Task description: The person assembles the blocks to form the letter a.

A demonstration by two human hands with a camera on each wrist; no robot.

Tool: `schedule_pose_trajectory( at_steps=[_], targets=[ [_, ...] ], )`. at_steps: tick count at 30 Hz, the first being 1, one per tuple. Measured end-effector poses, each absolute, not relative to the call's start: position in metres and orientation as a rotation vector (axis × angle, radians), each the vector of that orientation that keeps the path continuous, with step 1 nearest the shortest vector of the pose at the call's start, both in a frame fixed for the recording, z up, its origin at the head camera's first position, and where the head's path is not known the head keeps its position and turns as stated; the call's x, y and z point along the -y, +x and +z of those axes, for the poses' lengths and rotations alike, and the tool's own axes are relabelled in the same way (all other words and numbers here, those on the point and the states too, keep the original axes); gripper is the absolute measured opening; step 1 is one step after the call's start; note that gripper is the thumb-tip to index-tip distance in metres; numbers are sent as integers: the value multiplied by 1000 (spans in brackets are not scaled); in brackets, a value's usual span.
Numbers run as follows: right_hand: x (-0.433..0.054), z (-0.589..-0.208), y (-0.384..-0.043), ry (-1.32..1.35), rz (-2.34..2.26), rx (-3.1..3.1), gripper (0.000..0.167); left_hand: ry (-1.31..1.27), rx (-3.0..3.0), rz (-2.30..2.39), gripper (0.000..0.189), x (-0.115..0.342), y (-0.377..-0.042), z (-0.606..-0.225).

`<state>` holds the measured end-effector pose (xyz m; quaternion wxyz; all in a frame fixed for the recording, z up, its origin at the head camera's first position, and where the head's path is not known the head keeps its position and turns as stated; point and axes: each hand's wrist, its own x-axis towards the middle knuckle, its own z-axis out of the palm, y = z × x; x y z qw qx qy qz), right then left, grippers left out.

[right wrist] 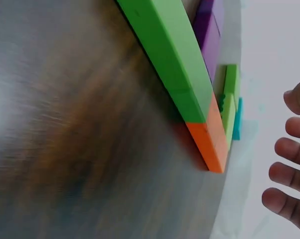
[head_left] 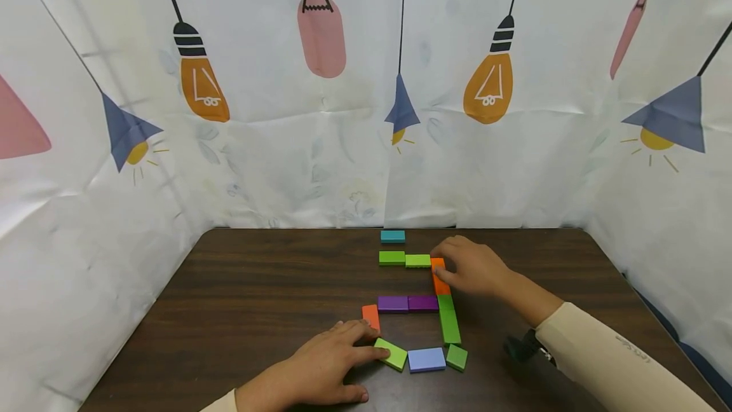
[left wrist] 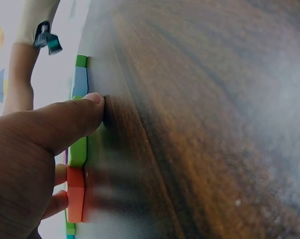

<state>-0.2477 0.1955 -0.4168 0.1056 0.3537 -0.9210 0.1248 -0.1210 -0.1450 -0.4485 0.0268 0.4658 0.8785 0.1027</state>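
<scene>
My left hand (head_left: 326, 364) rests over the near-left blocks, fingers extended. Its fingertips touch the yellow-green block (head_left: 393, 355) and the red-orange block (head_left: 370, 316); the thumb points away from them in the head view. Beside the orange block (head_left: 440, 276) at the far right of the layout, my right hand (head_left: 474, 264) hovers with loosely bent fingers. In the right wrist view those fingers (right wrist: 284, 174) hold nothing and stand apart from the orange block (right wrist: 212, 144). A long green block (head_left: 449, 325) and two purple blocks (head_left: 393, 304) adjoin the orange one's near end.
A periwinkle block (head_left: 426, 360) and a small green block (head_left: 456, 357) lie along the near side. Two green blocks (head_left: 392, 258) form a row toward the back, with a teal block (head_left: 393, 236) behind at the edge of the dark wooden table (head_left: 257, 291). A patterned curtain (head_left: 274, 164) hangs behind.
</scene>
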Motion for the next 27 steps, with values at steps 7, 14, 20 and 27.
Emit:
schedule_pose_trajectory(
  at_steps=[7,14,20,27],
  targets=[
    [-184,-422,-274,992,347,2797,37,1443,-2721,313,64,144,-121,-449],
    [-170,-430,-294,947,376,2914,49,1469,-2727,325,63,145,-121,-448],
    [-160,-433,-303,961,411,2999,56,1472,-2720,333,63,144,-120,-448],
    [-149,-436,-311,969,379,3052,61,1461,-2717,330,63,144,-121,-447]
  ],
)
